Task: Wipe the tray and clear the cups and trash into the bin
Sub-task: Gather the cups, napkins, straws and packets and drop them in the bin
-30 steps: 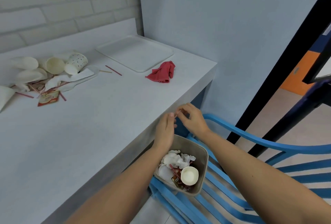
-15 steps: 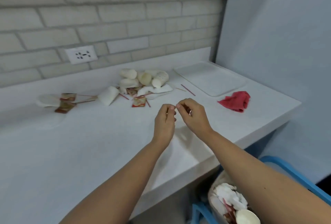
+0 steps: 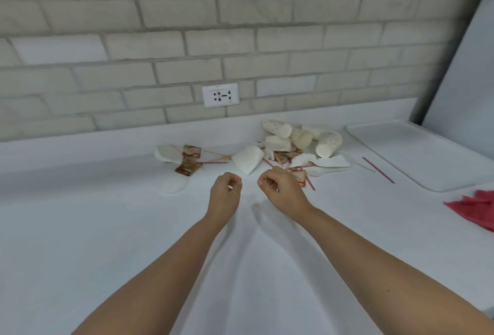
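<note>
My left hand [image 3: 226,195] and my right hand [image 3: 283,190] hover side by side above the white counter [image 3: 107,241], fingers curled in, nothing seen in either. Just beyond them lies the litter: a white cup on its side [image 3: 247,159], a heap of paper cups [image 3: 302,138], torn sachets [image 3: 188,166], napkins and thin red stirrers [image 3: 378,170]. The white tray [image 3: 427,158] sits flat at the far right with nothing on it. A red cloth [image 3: 475,209] lies crumpled at the right edge. The bin is out of view.
A brick wall with a white socket [image 3: 220,95] backs the counter. A pale side wall [image 3: 465,67] closes off the right end behind the tray. A small white lid [image 3: 172,186] lies left of my hands.
My view swung from the bin on the blue chair up and left to the counter. Both hands moved from over the bin to above the counter near the litter and drew slightly apart.
</note>
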